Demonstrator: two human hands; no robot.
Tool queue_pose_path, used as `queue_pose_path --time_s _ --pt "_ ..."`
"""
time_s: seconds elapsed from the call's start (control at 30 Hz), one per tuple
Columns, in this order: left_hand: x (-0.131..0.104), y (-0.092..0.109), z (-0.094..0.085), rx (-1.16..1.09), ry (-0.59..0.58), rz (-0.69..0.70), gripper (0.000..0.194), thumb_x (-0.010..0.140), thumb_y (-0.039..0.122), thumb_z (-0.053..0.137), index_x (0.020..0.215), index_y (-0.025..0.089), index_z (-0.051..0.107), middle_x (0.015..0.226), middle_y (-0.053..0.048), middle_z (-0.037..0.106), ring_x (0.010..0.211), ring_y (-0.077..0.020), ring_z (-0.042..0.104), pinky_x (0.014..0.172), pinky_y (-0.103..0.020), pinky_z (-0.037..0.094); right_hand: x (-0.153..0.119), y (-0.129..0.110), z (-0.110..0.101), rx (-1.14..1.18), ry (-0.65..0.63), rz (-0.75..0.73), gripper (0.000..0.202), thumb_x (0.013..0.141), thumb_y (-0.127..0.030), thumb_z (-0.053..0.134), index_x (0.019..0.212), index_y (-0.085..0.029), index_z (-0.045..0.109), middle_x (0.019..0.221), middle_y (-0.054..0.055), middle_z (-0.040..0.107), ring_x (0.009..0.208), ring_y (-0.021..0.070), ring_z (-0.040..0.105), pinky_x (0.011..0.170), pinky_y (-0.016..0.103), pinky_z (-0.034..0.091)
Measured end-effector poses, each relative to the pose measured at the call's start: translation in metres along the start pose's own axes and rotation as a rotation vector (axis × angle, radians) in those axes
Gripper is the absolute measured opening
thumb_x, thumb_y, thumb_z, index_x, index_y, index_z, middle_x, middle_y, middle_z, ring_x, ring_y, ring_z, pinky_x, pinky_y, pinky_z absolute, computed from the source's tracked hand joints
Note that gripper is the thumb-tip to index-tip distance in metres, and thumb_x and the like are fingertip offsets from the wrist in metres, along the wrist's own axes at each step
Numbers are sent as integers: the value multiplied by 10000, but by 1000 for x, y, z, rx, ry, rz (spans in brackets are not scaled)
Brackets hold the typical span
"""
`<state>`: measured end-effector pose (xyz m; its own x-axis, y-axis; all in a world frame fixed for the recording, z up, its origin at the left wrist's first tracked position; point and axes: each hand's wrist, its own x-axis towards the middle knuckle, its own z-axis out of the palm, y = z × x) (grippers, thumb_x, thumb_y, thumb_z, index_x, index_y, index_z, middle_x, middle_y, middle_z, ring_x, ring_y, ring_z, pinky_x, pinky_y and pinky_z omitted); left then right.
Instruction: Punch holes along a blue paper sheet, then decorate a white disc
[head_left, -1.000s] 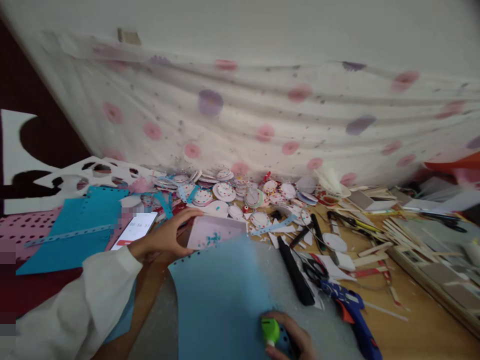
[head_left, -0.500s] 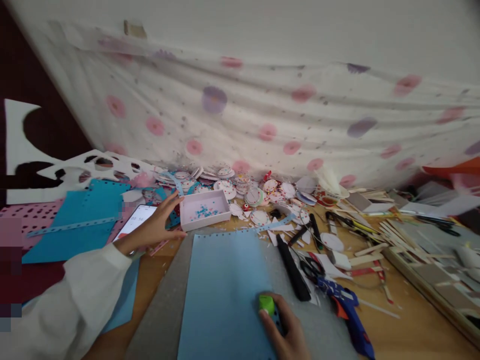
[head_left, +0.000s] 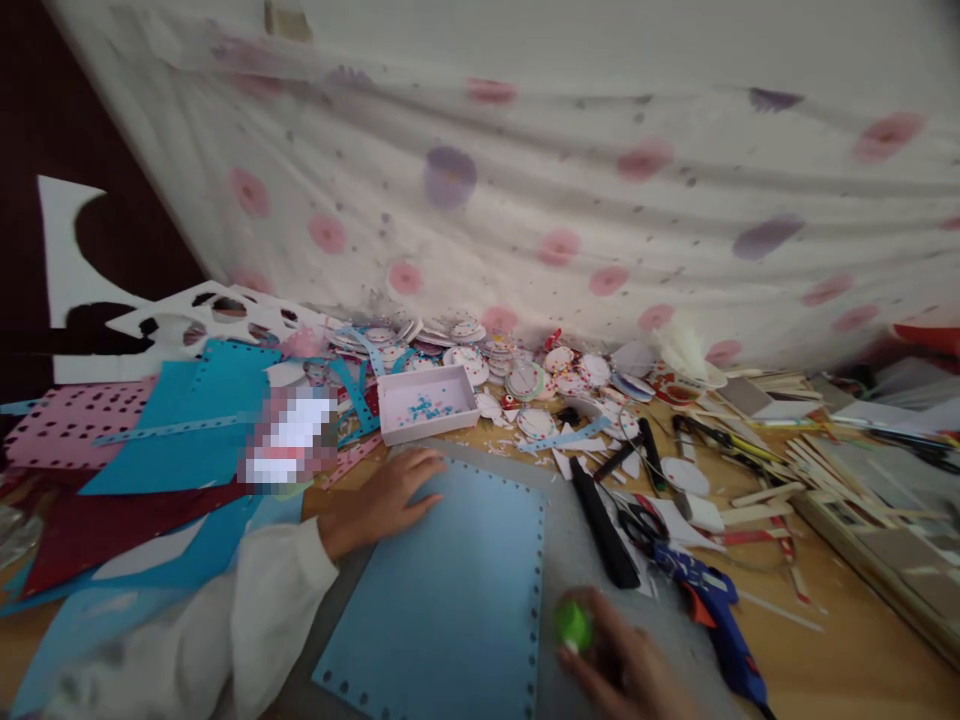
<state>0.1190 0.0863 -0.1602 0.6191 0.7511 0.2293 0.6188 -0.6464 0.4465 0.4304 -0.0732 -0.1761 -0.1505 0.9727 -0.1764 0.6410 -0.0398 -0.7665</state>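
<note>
Paper is the main thing: a light blue sheet (head_left: 450, 590) lies flat on a grey mat (head_left: 570, 530), turned a little, with a row of small punched holes along its far edge and its right edge. The left hand (head_left: 382, 500) lies on the sheet's upper left corner, fingers spread and pressed flat on it. The right hand (head_left: 626, 665) is blurred at the lower right edge of the sheet; it is closed around a green hole punch (head_left: 574, 627), just beside the hole row.

Near the far edge stands a small white tray (head_left: 427, 403) with blue bits inside, apart from the sheet. To the right lie a black knife (head_left: 604, 520) and a blue glue gun (head_left: 716, 615), close to the mat, so free room is small there; the left side has more paper sheets.

Half a second ago the left hand was at the tray; now it has come down on the sheet, and the sheet is turned.
</note>
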Motion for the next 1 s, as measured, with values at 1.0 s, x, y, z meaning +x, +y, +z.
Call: queue_pose_path --time_s 1.0 --pt "6 -28 21 33 99 75 283 947 126 506 1159 238 658 1053 -65 622 1006 -212 567 891 -375 494 148 -35 29 -519 159 -554 363 893 -55 490 1226 -137 611 1153 115 657 1028 256 568 897 428 473"
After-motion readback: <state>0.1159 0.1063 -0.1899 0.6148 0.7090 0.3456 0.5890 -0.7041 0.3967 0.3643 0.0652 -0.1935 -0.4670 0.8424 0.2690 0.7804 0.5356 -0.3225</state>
